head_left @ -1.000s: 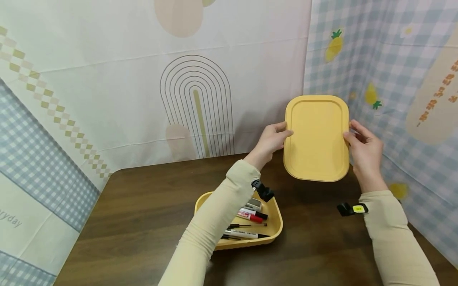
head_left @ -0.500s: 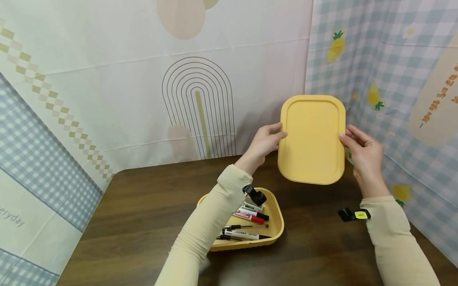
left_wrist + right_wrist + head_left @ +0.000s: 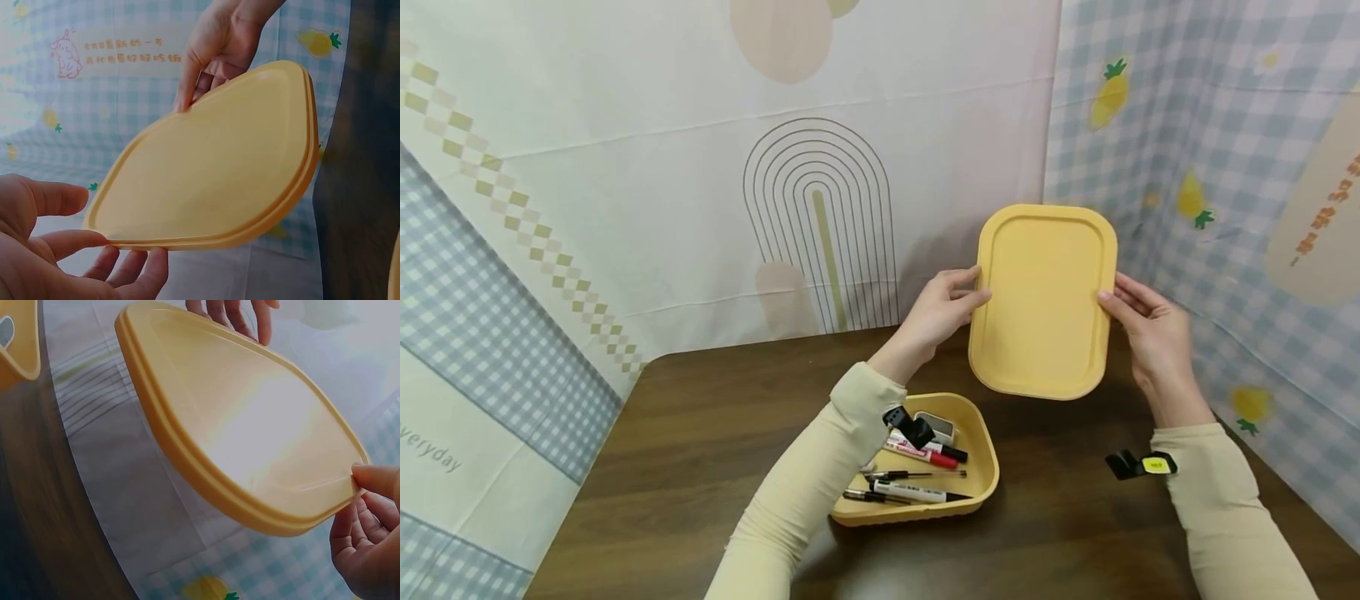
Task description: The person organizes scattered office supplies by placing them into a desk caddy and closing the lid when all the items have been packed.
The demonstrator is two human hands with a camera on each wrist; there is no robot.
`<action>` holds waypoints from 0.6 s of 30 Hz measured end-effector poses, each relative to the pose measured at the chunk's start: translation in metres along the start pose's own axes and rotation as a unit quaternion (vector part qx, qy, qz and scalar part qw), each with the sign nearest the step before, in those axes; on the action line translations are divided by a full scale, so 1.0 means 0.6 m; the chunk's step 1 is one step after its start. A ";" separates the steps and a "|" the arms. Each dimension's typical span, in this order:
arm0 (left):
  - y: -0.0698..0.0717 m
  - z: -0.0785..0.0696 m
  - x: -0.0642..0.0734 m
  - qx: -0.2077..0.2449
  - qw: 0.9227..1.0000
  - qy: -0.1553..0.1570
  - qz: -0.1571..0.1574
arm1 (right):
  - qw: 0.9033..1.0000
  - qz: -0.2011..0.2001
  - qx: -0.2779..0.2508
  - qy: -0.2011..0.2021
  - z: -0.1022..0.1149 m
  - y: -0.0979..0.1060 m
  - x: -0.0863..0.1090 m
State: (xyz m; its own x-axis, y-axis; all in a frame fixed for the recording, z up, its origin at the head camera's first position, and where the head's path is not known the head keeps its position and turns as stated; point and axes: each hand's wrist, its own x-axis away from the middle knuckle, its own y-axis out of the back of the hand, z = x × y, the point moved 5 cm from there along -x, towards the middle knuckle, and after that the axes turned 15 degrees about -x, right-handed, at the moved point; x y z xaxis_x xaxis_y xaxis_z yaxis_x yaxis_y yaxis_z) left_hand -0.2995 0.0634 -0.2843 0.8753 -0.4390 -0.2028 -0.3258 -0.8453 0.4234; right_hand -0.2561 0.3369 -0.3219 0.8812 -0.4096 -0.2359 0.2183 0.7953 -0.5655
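Note:
A yellow rounded lid (image 3: 1045, 304) stands nearly upright in the air above the table's back right. My right hand (image 3: 1161, 346) pinches its right edge, with the thumb on the front face. At the left edge is my left hand (image 3: 928, 317); in the left wrist view its fingers (image 3: 128, 265) touch the rim while the thumb stands off the face. Lower left sits a yellow box (image 3: 988, 467), partly hidden by the left forearm. In it lie a red marker (image 3: 942, 459), a white marker (image 3: 910, 490), black pens (image 3: 917, 474) and a grey-topped white block (image 3: 936, 425).
The brown wooden table (image 3: 700, 450) meets a white patterned cloth (image 3: 662, 225) at the back. A blue checked cloth (image 3: 1247, 275) hangs on the right, close to the right hand. Another checked cloth (image 3: 475, 350) borders the left side.
The lid and both hands have moved a little left and down. My left forearm has swung left, showing more of the box. In the head view the left thumb overlaps the lid less.

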 end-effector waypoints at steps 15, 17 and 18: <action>0.043 0.031 0.059 0.017 1.000 -0.003 -0.009 | 0.998 0.063 -0.023 -0.021 -0.029 -0.049 0.021; 0.048 0.035 0.068 0.023 1.000 -0.008 -0.010 | 0.997 0.073 -0.029 -0.025 -0.034 -0.055 0.022; 0.050 0.037 0.073 0.024 1.000 -0.009 -0.009 | 0.996 0.079 -0.037 -0.029 -0.037 -0.058 0.023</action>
State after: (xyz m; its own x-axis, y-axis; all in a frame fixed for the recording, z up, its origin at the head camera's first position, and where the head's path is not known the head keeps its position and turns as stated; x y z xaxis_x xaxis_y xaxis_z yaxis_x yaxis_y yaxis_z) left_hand -0.2790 0.0120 -0.2998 0.8747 -0.4280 -0.2273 -0.3265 -0.8670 0.3763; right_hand -0.2611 0.2936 -0.3230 0.9250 -0.2549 -0.2817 0.0463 0.8116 -0.5823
